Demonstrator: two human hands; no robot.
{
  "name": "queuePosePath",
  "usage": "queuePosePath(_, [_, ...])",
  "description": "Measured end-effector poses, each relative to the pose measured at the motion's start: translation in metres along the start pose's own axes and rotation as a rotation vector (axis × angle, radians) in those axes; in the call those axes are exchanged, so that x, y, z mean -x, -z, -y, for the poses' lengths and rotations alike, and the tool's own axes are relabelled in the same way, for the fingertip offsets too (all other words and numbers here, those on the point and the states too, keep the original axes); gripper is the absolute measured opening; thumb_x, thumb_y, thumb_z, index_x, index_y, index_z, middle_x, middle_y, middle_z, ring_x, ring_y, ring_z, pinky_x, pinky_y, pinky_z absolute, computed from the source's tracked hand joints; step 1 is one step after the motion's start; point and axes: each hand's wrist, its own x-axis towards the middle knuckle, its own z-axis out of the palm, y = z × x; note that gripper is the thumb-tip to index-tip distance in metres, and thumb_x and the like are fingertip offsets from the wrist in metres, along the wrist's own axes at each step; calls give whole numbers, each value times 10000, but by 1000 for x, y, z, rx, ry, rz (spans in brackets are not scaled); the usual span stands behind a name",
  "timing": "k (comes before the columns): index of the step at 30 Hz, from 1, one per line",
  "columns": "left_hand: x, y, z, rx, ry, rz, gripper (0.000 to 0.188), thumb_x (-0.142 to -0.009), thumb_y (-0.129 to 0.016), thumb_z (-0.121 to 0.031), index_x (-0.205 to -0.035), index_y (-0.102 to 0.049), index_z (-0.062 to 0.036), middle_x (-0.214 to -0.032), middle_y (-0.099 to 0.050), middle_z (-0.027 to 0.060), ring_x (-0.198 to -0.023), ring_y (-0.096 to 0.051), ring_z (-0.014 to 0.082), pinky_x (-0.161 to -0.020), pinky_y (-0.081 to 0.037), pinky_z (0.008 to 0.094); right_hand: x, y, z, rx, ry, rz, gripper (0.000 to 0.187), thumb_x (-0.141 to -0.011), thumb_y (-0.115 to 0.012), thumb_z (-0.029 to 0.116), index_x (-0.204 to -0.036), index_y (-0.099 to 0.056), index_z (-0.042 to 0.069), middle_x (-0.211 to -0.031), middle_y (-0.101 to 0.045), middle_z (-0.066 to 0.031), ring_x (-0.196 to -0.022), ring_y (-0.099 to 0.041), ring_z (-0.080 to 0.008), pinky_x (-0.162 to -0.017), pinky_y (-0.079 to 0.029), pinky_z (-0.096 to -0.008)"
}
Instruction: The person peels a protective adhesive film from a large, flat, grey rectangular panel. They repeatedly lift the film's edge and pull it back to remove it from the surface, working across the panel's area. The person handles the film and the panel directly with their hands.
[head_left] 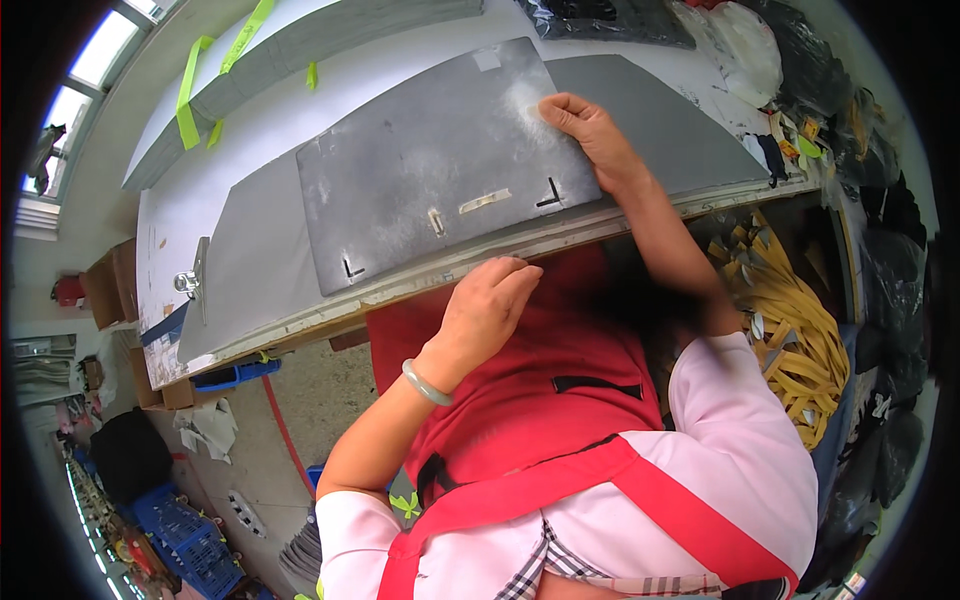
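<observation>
While the dark board [420, 150] lies atop the grey sheet [240, 230] on the desk [163, 235], placement appears done, alignment unclear; right hand [600, 145]: grip pinching board's edge; left hand [485, 305]: curled, contents indeterminable

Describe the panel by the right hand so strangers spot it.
On the white-topped table lies a broad grey sheet. On that, by the person's right hand, is the scuffed dark-grey rectangular panel, set apart by its black L-shaped marks.
</observation>
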Motion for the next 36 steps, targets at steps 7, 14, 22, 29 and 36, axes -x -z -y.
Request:
queuePosePath(7, [-49,3,2,-176,13,-58,251,-836,-755,-69,-1080,-726,-17,-1052,-674,144,-1008,-631,372,-890,-513,437,-10,-12,33,-197,166,-95,244,-971,-723,252,-1131,-688,70,-1001,-702,14,-916,-640,-67,-848,-523,-238])
queuePosePath(14, [-74,18,26,49,243,175,219,-839,-782,-60,-1040,-748,20,-1051,-670,113,-793,-654,248,-743,-534,338,-6,7,39,-240,239,-187,328,-982,-707,306,-1203,-644,72,-1098,-686,-11,-1031,-638,-108,-895,-540,-290])
queuePosePath(22, [-82,7,28,-213,-42,87,201,-893,-662,-45,-1076,-739,-14,-1045,-688,167,-822,-689,335,-784,-556,398,11,20,24,-402,161,-143,331,-1030,-634,307,-1281,-605,94,-1155,-674,-25,-1053,-660,-134,-977,-541,-317])
queuePosePath(29, [-145,-78,21,-473,-289,-243,275,-889,-581,-118,-1107,-704,-4,-937,-710,210,-873,-706,345,-744,-558,471,6,37,23,-115,246,-183,451,-1045,-599,350,-1388,-560,60,-1311,-616,-53,-1209,-587,-175,-1056,-467,-343])
queuePosePath(36, [-148,46,121,407,211,-603,315,-897,-600,-62,-1193,-697,-15,-802,-678,115,-712,-658,192,-601,-529,359,48,19,53,-283,286,-353,481,-1044,-598,351,-1430,-507,80,-1394,-561,-87,-1256,-559,-226,-1076,-459,-385])
